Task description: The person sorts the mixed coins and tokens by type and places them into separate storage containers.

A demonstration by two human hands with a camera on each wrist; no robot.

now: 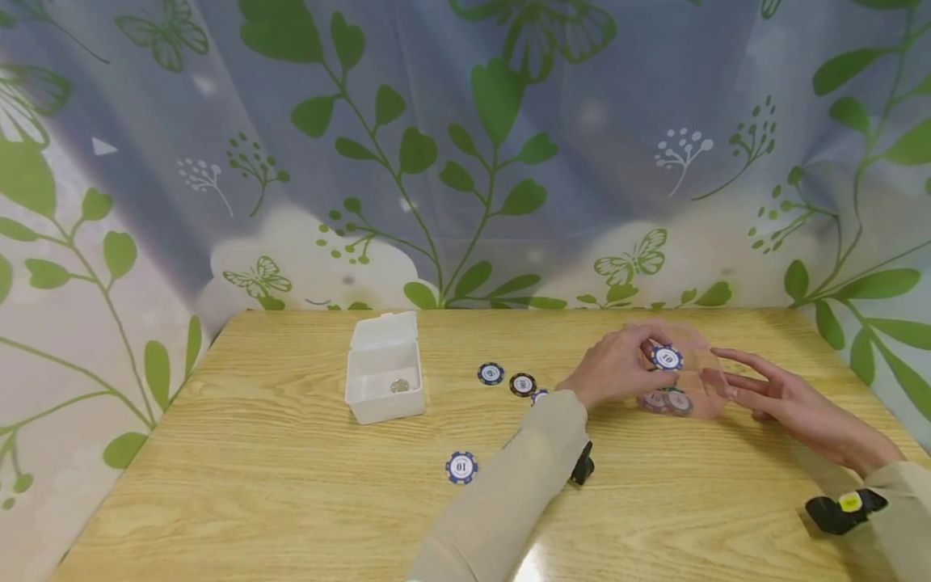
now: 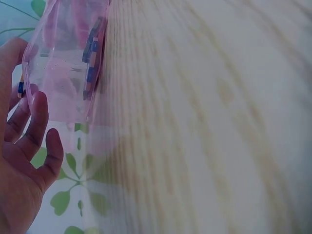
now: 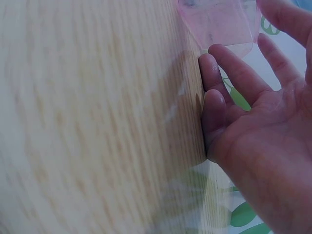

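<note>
In the head view, my left hand [image 1: 614,370] pinches a blue-and-white poker chip marked 10 [image 1: 666,358] at the side of a clear pink container [image 1: 704,343]. The chip shows edge-on as a small blue and orange strip [image 2: 20,88] beside the container in the left wrist view. Several chips [image 1: 680,402] lie low inside, seen through the pink wall. My right hand [image 1: 803,408] is at the container's right side, its extended fingers at the wall. In the right wrist view, its fingertips [image 3: 217,48] are right by the container's lower edge.
Left of my hands lie a blue chip [image 1: 490,373], a black chip [image 1: 522,385] and another chip [image 1: 539,397] partly covered by the left wrist. Nearer is a blue 10 chip [image 1: 461,467]. A white lidded box [image 1: 385,411] stands open, with a coin-like disc [image 1: 399,386] inside.
</note>
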